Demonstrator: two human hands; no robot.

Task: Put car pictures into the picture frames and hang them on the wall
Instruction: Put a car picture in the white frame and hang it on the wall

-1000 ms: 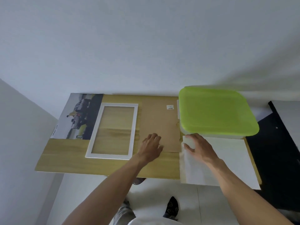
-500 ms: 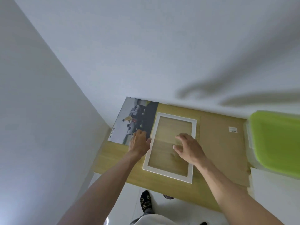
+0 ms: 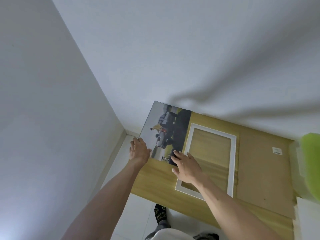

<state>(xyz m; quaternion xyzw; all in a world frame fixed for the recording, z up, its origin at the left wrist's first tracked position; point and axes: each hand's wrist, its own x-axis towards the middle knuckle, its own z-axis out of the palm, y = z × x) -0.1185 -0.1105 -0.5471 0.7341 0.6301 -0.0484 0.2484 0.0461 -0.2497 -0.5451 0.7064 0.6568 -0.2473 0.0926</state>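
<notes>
A car picture (image 3: 166,130) lies flat at the far left end of the wooden table (image 3: 155,175), its right edge tucked under a white picture frame (image 3: 232,161). My left hand (image 3: 139,150) rests on the picture's near left corner at the table's edge, thumb lying on the print. My right hand (image 3: 186,166) lies with fingers spread and straight over the picture's near right corner and the frame's left rail. The frame lies flat with the table showing through it.
A brown backing board (image 3: 263,170) lies right of the frame with a small white label (image 3: 276,150). A green-lidded box (image 3: 311,167) sits at the right edge. White walls meet in a corner left of the table. A socked foot (image 3: 160,213) stands on the tiled floor.
Both hands have moved left: the left hand from the picture's middle edge to its near left corner, the right hand from the frame's centre to the picture's near right corner.
</notes>
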